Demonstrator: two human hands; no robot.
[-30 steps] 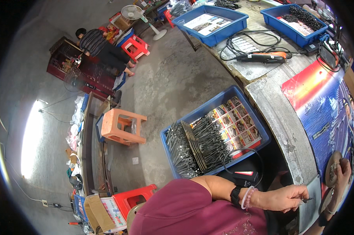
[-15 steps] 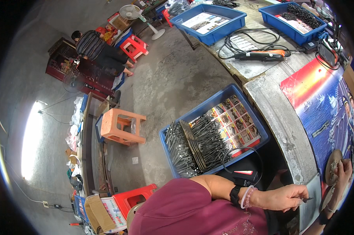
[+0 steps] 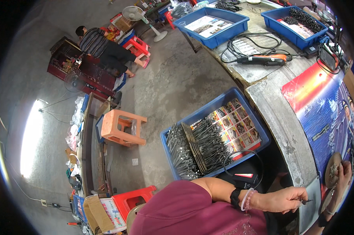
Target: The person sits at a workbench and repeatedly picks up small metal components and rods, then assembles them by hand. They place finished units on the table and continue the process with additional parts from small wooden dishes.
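Observation:
My left hand (image 3: pixel 283 199), with a watch and bracelets at its wrist, is closed in a pinch on a small dark part (image 3: pixel 307 201). It is above a grey sheet (image 3: pixel 311 201) at the table's near edge. At the right rim my right hand (image 3: pixel 344 174) reaches over a round tan dish (image 3: pixel 332 176) holding small silvery pieces. Its fingers are curled together at the dish's edge; anything between them is too small to make out. A second round dish, partly covered by my right forearm, lies just below.
A blue crate (image 3: pixel 234 94) of black rod-like parts stands left of the worktable (image 3: pixel 281 129). On the table are two blue trays (image 3: pixel 211 39) (image 3: pixel 302 39), a corded black-and-orange electric screwdriver (image 3: pixel 263 60) and a printed sheet (image 3: pixel 322 105). An orange stool (image 3: pixel 118 127) and another person (image 3: pixel 102 47) are farther left.
The view has shifted slightly. The other person at the back has changed stance. My left hand keeps its pinch, and my right hand remains at the dish, almost unmoved.

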